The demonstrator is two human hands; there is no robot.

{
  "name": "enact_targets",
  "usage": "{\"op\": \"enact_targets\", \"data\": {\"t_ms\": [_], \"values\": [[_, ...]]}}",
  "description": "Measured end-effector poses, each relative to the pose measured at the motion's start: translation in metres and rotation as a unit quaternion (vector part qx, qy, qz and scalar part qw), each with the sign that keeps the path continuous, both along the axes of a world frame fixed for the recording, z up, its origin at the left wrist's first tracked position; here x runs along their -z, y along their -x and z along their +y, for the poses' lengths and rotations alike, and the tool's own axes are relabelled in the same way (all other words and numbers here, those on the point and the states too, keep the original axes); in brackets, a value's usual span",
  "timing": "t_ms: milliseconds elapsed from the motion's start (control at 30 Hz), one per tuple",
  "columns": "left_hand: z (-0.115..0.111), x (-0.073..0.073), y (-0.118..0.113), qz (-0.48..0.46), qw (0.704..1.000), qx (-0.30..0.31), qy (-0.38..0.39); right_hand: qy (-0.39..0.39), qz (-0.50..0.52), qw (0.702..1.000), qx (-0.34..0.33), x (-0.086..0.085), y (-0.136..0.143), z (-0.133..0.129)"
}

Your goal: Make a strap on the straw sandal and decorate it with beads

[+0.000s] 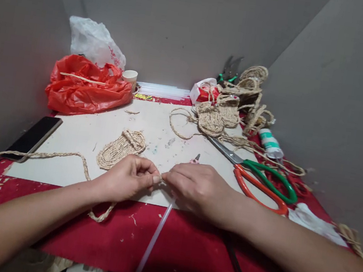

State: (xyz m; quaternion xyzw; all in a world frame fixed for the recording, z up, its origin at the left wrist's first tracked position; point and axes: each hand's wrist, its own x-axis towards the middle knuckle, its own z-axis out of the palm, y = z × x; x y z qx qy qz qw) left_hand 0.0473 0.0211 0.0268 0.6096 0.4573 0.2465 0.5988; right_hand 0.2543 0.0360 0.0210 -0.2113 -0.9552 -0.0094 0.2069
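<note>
My left hand and my right hand meet at their fingertips above the front edge of the white board. Both are closed in a pinch; what lies between the fingers is too small to make out. A braided straw cord runs from the far left and passes beneath my left forearm. Just behind my left hand lies a small woven straw slipper. Below my right hand a translucent glue stick sticks out toward me. Beyond the knuckles shows a pink tool's pointed tip, the rest hidden.
Large scissors with red and green handles lie right of the board, near more straw slippers. A thread spool stands beyond. A phone rests left. Behind are a red plastic bag, a paper cup and pliers.
</note>
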Motion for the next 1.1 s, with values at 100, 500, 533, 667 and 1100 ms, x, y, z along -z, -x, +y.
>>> {"op": "enact_targets", "data": {"t_ms": [100,500,533,667,1100], "values": [[-0.002,-0.004,-0.001,0.039,0.998,0.008,-0.051,0.017,0.043,0.999,-0.007,0.004,0.002,0.000],[0.029,-0.020,0.096,0.367,0.887,-0.179,-0.216,0.517,0.193,0.824,0.126,-0.025,0.015,-0.016],[0.031,-0.016,0.100,0.377,0.883,-0.180,-0.213,0.575,0.200,0.781,0.141,-0.028,0.019,-0.017],[0.028,-0.006,0.093,0.370,0.890,-0.166,-0.209,0.720,0.228,0.625,0.195,-0.035,0.043,-0.012],[-0.004,0.010,0.069,0.174,0.964,-0.138,-0.146,0.663,0.278,0.642,0.266,-0.011,0.088,0.011]]}}
